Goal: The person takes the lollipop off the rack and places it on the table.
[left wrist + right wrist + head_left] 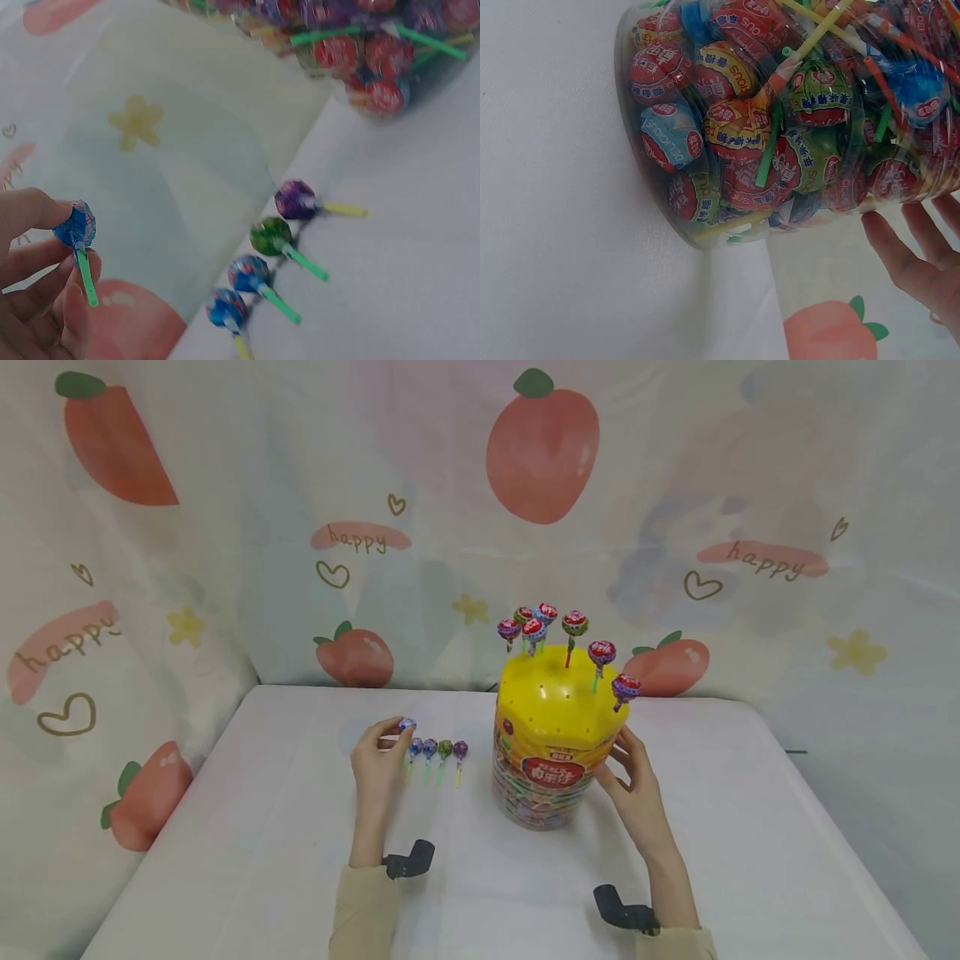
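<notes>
My left hand (pixel 378 768) pinches a blue-wrapped lollipop (pixel 75 223) with a green stick by its candy head, above the table. To its right a row of lollipops lies on the cloth: two blue ones (pixel 249 274), a green one (pixel 271 236) and a purple one (pixel 295 199). A big clear jar (pixel 536 802) full of lollipops stands upright, and several lollipops stick up from holes in its yellow lid (pixel 555 693). My right hand (pixel 637 793) rests its fingertips against the jar's right side; in the right wrist view its fingers (pixel 896 255) look fairly straight.
White cloth covers the table (pixel 262 860). Behind it hangs a printed fabric backdrop (pixel 450 468) with peaches, hearts and "happy" lettering. Each wrist wears a black camera mount (pixel 411 860).
</notes>
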### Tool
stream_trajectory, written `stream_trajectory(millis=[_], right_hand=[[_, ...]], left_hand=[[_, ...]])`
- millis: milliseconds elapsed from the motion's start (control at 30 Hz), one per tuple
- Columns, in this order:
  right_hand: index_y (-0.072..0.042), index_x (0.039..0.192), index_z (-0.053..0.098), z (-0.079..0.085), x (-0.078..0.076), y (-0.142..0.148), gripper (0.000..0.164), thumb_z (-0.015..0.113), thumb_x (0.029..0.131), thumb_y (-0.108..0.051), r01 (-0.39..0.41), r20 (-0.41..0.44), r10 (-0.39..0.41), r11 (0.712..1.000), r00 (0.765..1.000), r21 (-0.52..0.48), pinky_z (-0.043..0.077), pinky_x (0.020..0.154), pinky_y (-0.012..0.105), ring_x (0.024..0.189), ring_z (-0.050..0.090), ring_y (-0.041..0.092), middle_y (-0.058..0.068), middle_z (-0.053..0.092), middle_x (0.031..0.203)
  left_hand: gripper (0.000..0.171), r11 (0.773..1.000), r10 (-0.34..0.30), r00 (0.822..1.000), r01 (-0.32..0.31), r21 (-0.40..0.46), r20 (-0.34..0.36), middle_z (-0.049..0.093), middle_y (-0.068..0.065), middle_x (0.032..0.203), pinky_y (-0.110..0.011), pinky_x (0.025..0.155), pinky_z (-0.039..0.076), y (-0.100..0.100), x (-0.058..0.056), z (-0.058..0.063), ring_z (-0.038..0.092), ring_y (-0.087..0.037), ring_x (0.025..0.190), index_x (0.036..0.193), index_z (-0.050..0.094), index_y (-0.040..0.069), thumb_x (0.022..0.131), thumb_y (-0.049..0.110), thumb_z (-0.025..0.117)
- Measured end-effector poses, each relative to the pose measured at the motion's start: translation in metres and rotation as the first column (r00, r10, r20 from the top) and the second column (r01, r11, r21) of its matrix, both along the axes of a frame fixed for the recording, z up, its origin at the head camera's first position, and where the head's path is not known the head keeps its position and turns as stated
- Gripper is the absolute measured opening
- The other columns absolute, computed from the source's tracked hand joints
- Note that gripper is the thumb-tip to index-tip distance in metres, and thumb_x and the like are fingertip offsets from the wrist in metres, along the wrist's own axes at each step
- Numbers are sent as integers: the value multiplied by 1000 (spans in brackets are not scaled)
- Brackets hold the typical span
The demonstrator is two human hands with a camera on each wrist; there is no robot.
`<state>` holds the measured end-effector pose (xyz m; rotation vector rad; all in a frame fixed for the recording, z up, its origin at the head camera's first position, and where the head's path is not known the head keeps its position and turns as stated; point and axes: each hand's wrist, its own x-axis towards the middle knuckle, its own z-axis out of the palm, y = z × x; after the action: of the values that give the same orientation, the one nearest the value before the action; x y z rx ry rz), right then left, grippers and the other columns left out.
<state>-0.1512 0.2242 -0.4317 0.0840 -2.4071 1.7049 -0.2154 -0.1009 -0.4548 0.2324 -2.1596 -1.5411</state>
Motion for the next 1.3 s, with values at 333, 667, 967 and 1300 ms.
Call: stream_trajectory(millis=[333,667,967,1300], right_hand=[[-20,154,17,-1,1,0,70,57,96,-17,-3,-1,3,1000,1000,-3,27,107,69,141,28,38,14,26,154],[-19,154,18,-1,1,0,69,57,96,-16,-2,-12,2,1000,1000,-2,27,107,69,140,29,38,14,27,154],[-19,154,18,-2,0,0,69,56,97,-15,-3,-25,3,1000,1000,-1,27,106,70,139,30,38,14,27,154],[-18,154,18,-1,0,0,69,56,97,-16,2,-18,-2,1000,1000,-3,27,107,69,140,29,37,14,27,154]], left_hand=[[26,998,43,990,-37,-44,137,70,-12,98,-19,64,43,-17,-15,-28,61,-18,76,106,73,8,85,23,73],[30,994,59,973,-36,-103,223,71,-13,96,-23,66,42,-25,-29,-55,66,-24,82,107,72,6,86,26,72],[31,981,103,963,-57,-187,248,70,-12,96,-35,72,48,-21,-31,-58,68,-26,88,108,72,6,86,28,71],[30,964,142,958,-77,-254,249,66,-11,89,-31,65,41,-16,-31,-59,61,-25,81,106,73,6,86,28,71]])
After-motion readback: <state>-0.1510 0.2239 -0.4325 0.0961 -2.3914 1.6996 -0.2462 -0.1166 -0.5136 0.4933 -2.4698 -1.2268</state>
